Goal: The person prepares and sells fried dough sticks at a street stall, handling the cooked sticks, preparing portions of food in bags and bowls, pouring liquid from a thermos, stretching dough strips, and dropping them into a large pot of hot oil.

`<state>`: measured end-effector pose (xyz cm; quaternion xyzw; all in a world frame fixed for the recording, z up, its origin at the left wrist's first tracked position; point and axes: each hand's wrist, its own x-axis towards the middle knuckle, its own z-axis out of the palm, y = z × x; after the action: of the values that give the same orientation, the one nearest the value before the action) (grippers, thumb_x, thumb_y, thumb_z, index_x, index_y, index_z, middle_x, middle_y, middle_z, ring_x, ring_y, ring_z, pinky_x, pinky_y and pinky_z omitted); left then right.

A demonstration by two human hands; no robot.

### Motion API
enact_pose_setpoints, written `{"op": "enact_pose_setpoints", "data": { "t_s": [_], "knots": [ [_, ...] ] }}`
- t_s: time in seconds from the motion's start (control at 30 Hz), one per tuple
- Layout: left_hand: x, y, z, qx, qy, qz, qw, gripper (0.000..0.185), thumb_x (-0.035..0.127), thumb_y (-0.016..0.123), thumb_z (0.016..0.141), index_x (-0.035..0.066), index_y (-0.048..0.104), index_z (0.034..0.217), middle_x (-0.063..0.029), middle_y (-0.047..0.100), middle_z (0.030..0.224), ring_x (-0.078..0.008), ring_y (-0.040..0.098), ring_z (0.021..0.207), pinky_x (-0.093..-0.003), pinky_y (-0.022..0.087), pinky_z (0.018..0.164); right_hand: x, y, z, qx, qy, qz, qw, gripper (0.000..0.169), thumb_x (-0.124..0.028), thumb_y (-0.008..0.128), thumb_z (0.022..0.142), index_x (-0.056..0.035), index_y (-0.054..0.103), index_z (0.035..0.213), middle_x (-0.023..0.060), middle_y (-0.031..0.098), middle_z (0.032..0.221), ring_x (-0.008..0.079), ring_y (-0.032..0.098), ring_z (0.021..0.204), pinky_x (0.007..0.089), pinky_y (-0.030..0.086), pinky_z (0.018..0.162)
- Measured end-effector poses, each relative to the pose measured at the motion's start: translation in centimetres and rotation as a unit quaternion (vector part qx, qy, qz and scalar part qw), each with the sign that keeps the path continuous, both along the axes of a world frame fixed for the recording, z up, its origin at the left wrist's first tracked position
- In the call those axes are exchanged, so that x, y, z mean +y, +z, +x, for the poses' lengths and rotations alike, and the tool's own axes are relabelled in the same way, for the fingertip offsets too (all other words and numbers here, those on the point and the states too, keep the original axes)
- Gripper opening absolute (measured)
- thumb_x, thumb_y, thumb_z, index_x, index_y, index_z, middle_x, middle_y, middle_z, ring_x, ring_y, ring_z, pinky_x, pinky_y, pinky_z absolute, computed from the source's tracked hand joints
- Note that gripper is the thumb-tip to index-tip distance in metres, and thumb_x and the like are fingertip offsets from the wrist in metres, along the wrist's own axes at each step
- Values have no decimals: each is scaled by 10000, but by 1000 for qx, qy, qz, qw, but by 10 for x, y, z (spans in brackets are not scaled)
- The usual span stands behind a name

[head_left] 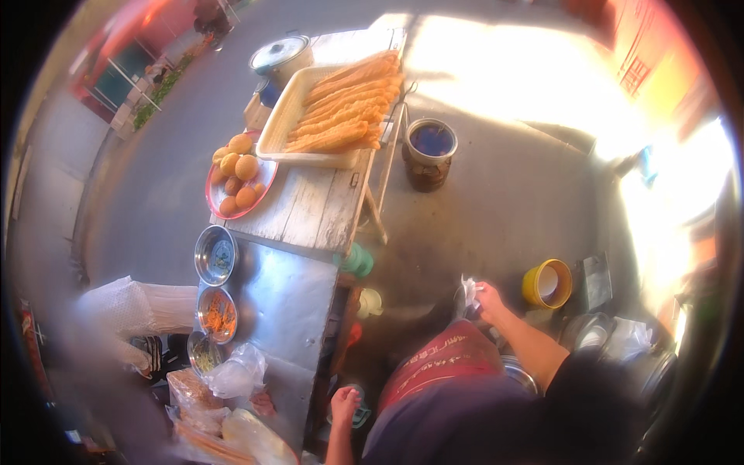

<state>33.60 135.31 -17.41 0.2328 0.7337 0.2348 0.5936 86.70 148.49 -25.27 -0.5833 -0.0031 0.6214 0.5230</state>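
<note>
My right hand (491, 302) is out in front of the red apron (439, 360), with its fingers closed on a crumpled white tissue or thin bag (469, 290). My left hand (345, 401) hangs low beside the metal-topped table (285, 302), its fingers curled; whether it holds anything cannot be made out. Along the table's far side are steel bowls, one with shredded orange vegetable (218, 317), one with pale shreds (203, 356) and one with a little green matter (221, 256). A clear plastic bag (239, 372) lies near them.
A wooden table (308, 203) bears a basket (273, 131) of fried dough sticks (349, 104), a plate (271, 177) of round buns and a lidded pot (282, 55). On the ground stand a dark-filled container (427, 168) and a yellow bucket (532, 285). Another person's sleeve (116, 305) is across the metal table.
</note>
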Motion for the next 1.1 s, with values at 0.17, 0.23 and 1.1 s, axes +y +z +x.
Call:
{"op": "enact_pose_setpoints", "data": {
  "t_s": [0.17,0.23,1.1],
  "knots": [
    [76,-22,107,-24,-14,-15,999,269,168,651,1011,5,609,1220,-131,708,1034,-187,698,798,-280,567,626,21,-7,137,-49,-54,12,997,238,27,665,930,-35,628,1157,73,698,983,164,690,836,314,564,679],
    [108,-33,162,-51,-46,-52,996,298,178,637,1023,12,581,1264,-148,704,1071,-207,702,807,-296,574,639,37,9,190,-37,-118,20,992,235,21,656,941,-37,624,1167,72,697,984,166,686,847,314,565,699],
    [698,-58,907,-28,-326,-45,944,234,177,613,1026,28,611,1206,-105,705,1028,-179,684,781,-298,562,624,153,-6,854,-108,-453,-62,883,176,-34,658,955,-68,637,1126,70,704,1006,121,669,752,209,448,496]
  ]
}}
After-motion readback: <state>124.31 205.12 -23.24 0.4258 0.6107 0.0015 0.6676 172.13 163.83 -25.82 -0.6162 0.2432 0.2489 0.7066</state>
